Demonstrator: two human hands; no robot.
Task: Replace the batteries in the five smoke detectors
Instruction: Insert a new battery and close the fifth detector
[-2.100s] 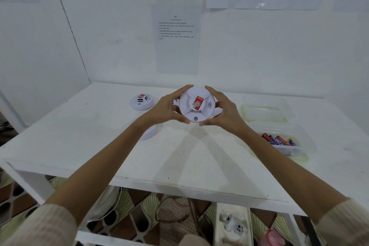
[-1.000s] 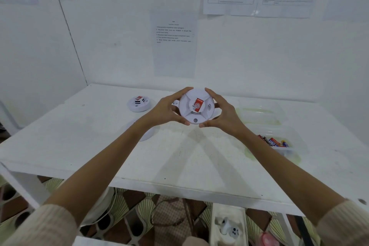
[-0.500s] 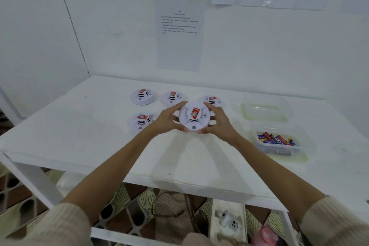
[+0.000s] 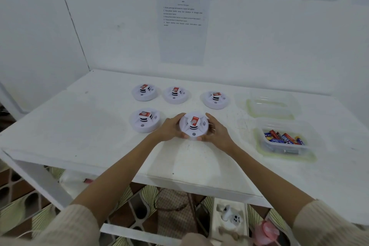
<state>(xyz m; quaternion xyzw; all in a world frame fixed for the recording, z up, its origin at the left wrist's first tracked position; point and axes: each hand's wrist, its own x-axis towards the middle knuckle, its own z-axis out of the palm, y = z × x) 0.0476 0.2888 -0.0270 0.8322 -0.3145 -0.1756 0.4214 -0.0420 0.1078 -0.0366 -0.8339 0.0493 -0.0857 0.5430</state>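
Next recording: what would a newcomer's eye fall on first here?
The left hand and right hand grip a white smoke detector with a red label at the middle of the white table. Four other detectors sit behind it and to its left, and a clear tub of colourful batteries stands at the right.

White table. Centre smoke detector is gripped at its sides by left hand and right hand. Around it are placed:
- near-left detector, 9 o'clock
- rear-left detector, 10 o'clock
- rear-middle detector, 11 o'clock
- rear-right detector, 1 o'clock
- empty clear tub, 2 o'clock
- second clear tub, 3 o'clock, in which batteries are kept
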